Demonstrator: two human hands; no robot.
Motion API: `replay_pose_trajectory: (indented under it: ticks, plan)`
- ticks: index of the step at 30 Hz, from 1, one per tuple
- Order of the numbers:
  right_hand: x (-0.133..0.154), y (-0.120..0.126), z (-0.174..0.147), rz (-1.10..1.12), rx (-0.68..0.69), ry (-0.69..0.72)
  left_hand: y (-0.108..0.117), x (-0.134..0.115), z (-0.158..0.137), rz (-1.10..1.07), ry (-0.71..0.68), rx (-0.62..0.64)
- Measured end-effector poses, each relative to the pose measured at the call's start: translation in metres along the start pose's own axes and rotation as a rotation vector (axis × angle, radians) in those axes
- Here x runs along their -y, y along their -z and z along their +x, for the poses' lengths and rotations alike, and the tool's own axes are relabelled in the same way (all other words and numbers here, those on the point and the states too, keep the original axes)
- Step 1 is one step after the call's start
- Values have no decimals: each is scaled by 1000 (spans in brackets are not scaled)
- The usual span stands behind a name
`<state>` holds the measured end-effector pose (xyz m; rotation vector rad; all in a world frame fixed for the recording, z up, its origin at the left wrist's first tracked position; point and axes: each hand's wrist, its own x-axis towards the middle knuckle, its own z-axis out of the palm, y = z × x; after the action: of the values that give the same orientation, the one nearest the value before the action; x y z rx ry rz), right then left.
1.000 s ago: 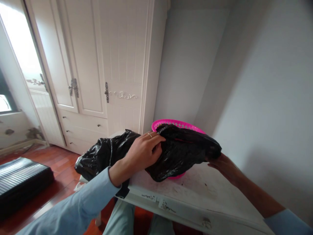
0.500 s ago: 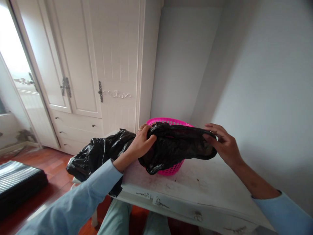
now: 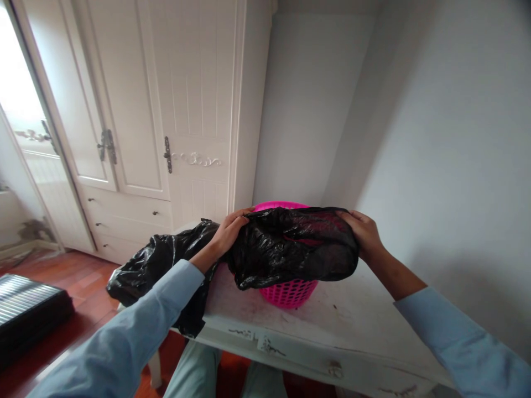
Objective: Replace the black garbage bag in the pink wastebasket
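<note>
A thin black plastic bag [image 3: 294, 251] is stretched between my two hands, over the front and top of a pink perforated plastic basket [image 3: 288, 294]. My left hand [image 3: 229, 231] grips the bag's left edge, fingers closed on the plastic. At the opposite edge, my right hand [image 3: 364, 232] pinches the bag, some of its fingers hidden behind the film. Pink shows through the bag, and the basket's far rim rises behind it. The basket's inside is hidden. Beyond my left wrist lies a heap of more black plastic [image 3: 160, 265], draped over the table's left end.
The basket stands on a worn white table [image 3: 352, 315] with a drawer and a round knob [image 3: 335, 369]. A white wardrobe [image 3: 199, 99] is behind to the left, and a grey wall [image 3: 464, 138] closes the right. A dark ribbed case [image 3: 33, 309] lies on the red floor.
My right hand has moved left and closer to the basket. My left hand has shifted slightly left. The bag now spreads wider and hangs over more of the basket's front.
</note>
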<state>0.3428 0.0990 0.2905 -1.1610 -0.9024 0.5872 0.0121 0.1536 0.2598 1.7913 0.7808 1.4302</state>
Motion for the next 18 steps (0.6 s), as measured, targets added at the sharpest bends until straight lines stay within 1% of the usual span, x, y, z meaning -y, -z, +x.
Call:
replay_pose_trajectory:
  ticks: [3,7,9,11,12,14,16,17,18]
  plan:
    - [-1,-2,1,4,-22,-4,0,4,9,23,-2,-5]
    - [-3,-2,2,60,37,-88,1,14,24,33,-6,4]
    - [-5,0,2,85,39,-97,2,19,32,33,-8,0]
    - [-7,3,0,90,14,-96,2,22,40,21,3,-32]
    - [-8,5,-2,88,0,-97,3,20,42,24,13,-75]
    - [-9,8,-5,89,-23,-104,3,9,41,74,13,-217]
    - [-10,11,-10,98,-40,-103,2,-14,28,177,-65,-348]
    - [-10,11,-13,105,-43,-102,-1,-28,18,224,-154,-333]
    - [-10,11,-16,113,-44,-102,-4,-43,6,266,-257,-274]
